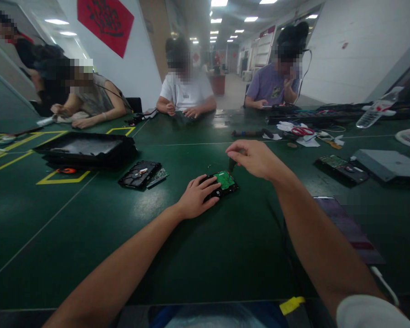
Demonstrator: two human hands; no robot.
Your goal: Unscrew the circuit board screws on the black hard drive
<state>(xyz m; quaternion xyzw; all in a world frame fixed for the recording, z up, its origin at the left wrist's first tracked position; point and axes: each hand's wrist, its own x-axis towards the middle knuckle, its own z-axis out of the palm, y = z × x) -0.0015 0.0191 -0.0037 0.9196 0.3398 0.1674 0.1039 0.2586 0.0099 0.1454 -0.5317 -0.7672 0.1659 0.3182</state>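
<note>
A hard drive with a green circuit board (224, 179) lies on the green table in front of me. My left hand (198, 197) rests on its left end, fingers spread and stretched out over the casing. Above the board, my right hand (254, 157) is closed on the dark handle of a screwdriver (232, 166). The screwdriver stands roughly upright, its tip down at the right part of the board. Whether the tip sits in a screw is too small to tell. Tiny loose bits (209, 166) lie just beyond the drive.
Left of the drive are another hard drive (140, 174) and a loose circuit board (158, 178); stacked black trays (89, 150) stand farther left. On the right are a drive (341, 169), a grey box (391, 164), a phone (348, 228) and red scissors (302, 131). Several people sit opposite.
</note>
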